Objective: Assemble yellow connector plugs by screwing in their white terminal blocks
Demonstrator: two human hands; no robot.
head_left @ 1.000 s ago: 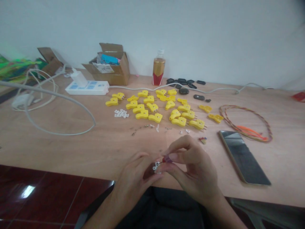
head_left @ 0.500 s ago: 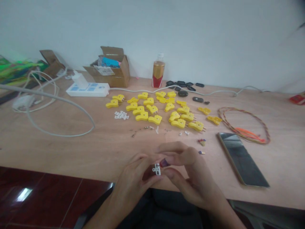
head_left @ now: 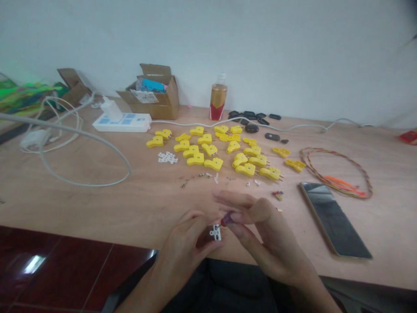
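Observation:
My left hand (head_left: 184,243) pinches a small white plastic part (head_left: 215,233) with round holes between thumb and fingertips, just above the table's front edge. My right hand (head_left: 267,234) grips a small purple-and-red piece (head_left: 227,218) between thumb and index finger, its other fingers stretched forward. The red end points at the upper corner of the white part; I cannot tell whether they touch. Beyond the hands lie several yellow plug bodies (head_left: 213,164), some with metal pins, and a heap of white plastic parts (head_left: 167,158). Tiny metal pieces (head_left: 183,185) lie nearer.
A phone (head_left: 332,219) and a coil of twisted wire (head_left: 339,169) lie on the right. Along the back stand a power strip (head_left: 123,123), a cardboard box (head_left: 167,102) and a drink bottle (head_left: 217,99). Black plastic pieces (head_left: 249,114) lie near the wall. A white cable (head_left: 87,138) loops at left.
My right hand has turned slightly, and the purple-and-red piece has shifted a little up and right, its tip now clearer above the white part. My left hand has barely moved.

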